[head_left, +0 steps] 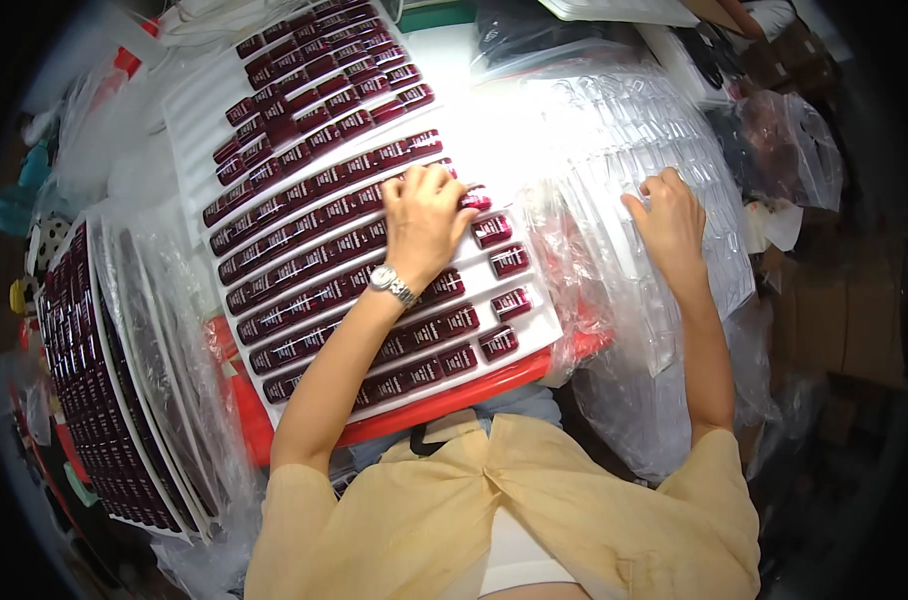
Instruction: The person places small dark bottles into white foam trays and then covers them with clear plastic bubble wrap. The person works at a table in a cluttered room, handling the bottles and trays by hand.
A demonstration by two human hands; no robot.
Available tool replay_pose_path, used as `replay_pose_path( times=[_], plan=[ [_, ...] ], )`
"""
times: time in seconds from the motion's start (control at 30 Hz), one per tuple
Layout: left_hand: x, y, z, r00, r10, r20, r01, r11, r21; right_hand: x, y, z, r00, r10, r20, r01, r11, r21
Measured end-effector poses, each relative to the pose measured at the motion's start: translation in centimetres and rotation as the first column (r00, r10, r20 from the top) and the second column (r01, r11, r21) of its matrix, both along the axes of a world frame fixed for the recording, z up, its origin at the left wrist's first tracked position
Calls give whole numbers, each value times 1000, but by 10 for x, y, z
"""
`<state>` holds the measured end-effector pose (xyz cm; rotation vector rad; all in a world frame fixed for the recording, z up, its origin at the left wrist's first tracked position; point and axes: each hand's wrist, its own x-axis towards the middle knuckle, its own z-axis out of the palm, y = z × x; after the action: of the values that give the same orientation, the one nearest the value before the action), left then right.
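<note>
Rows of dark red, glossy rectangular pieces with pale print lie on a white tray point(541, 315) in front of me. My left hand point(421, 222), a metal watch on its wrist, reaches over the upper right rows. Its fingers are bent, and thumb and fingertips close on a brighter dark red piece point(477, 198) at the row's right end. My right hand point(671, 222) is over a sheet of clear plastic pieces point(624, 130) at the right. Its thumb stands apart from the half-curled fingers. Whether a clear piece lies between them is hard to see.
A second white tray point(189, 150) with dark red pieces lies farther back. Upright trays of similar pieces point(99, 400) stand at the left beside plastic wrap. Red sheeting point(444, 400) covers the table's front edge. Cardboard boxes point(834, 310) and a clear bag point(789, 145) are at the right.
</note>
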<state>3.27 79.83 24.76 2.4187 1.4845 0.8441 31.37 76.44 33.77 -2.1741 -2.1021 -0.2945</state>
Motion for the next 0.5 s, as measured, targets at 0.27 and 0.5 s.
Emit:
replay_pose_path(
  times=[0.27,0.5],
  plan=[
    [-22,32,12,996,93,10,-94,995,45,-3,15,8,302,32,-953,-127,992,-7],
    [-16,23,43,841,82,534,168,900,-402,-70,31,20,119,107,-987,-408,912,50]
  ],
)
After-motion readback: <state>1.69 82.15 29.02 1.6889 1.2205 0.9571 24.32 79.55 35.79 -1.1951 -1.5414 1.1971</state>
